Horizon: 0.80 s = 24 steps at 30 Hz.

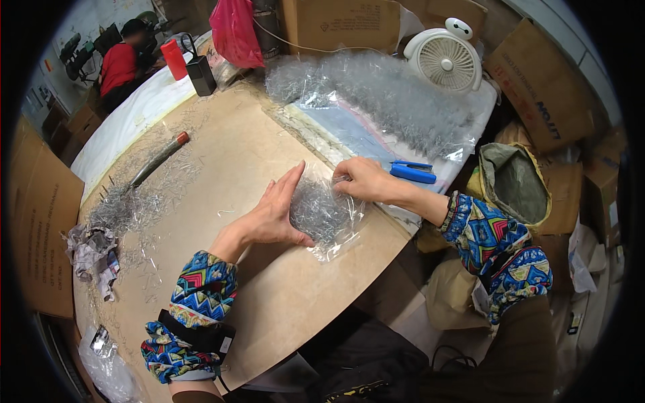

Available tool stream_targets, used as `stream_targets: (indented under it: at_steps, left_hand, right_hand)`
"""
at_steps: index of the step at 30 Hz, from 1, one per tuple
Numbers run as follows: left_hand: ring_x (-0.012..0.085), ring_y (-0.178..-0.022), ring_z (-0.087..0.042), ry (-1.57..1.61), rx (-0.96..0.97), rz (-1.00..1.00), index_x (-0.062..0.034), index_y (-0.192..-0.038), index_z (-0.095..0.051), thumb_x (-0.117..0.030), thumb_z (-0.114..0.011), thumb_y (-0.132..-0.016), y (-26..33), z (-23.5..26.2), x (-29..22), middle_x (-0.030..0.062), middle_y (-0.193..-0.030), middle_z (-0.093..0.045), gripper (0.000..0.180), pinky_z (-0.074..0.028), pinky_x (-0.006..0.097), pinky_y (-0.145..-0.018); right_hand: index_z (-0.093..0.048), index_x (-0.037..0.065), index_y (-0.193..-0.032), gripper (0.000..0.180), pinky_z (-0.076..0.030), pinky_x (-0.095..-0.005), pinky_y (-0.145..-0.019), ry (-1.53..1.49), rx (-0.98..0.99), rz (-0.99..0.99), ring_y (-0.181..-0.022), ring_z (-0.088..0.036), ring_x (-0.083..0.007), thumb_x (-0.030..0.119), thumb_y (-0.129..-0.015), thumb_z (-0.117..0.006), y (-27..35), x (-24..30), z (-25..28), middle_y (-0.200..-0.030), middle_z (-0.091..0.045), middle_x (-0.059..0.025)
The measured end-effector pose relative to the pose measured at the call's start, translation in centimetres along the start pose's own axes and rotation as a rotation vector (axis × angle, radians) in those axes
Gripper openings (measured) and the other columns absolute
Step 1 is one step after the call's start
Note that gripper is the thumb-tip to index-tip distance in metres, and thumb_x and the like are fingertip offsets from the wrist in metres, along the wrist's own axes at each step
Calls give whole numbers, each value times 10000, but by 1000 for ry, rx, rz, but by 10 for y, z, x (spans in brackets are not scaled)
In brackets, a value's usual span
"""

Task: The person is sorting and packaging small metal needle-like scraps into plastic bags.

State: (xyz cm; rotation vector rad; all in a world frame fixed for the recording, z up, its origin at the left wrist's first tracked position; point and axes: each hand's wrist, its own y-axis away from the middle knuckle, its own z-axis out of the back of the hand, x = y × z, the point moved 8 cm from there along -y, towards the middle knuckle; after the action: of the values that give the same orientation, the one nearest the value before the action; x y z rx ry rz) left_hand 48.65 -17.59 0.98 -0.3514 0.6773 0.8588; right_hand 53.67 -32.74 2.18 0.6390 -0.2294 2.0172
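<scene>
The small clear plastic bag [326, 215] stuffed with thin silvery wire pieces lies flat on the round wooden table [269, 302], near its right edge, and I have it between both hands. It looks light and limp to me, the film slick and crinkly, the contents loose enough to shift and prickly enough to poke through, so I judge it best taken by its edges or top rather than squeezed in the middle. My left hand [275, 211] rests open against the bag's left side, fingers stretched out straight and together, thumb lying along its lower edge. My right hand [359, 178] sits at the bag's upper right corner with fingers curled in and pinching the film there. Just right of the bag lies a blue stapler [412, 172]. Beyond the bag, a much larger clear sack [390, 101] of the same wires sprawls before a white fan [445, 60]. Far left of the bag, loose wires [127, 208] are scattered over the tabletop.
</scene>
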Motion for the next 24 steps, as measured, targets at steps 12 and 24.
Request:
stream_targets:
  at_steps: [12, 24]
  left_hand:
    - [381, -1127, -421, 89, -358, -55, -58, -1501, -83, -235, -885, -543, 9, 0, -17, 226, -1241, -408, 1262, -348, 449, -1028]
    - [332, -1050, -474, -10, -238, -88, -69, -1469, -223, -119, -831, -622, 41, 3, -42, 165, -1113, -445, 1044, -428, 384, -931]
  right_hand:
    - [-536, -47, -1197, 542, -430, -331, -917, -297, 393, 146, -1047, -548, -235, 335, -845, -687, 27, 41, -13, -1114, -597, -157]
    - [-115, -12, -1477, 1017, -407, -385, -991, -81, 172, 292, -1156, -504, -344, 147, -707, -761, 57, 38, -1, -1267, -471, -214]
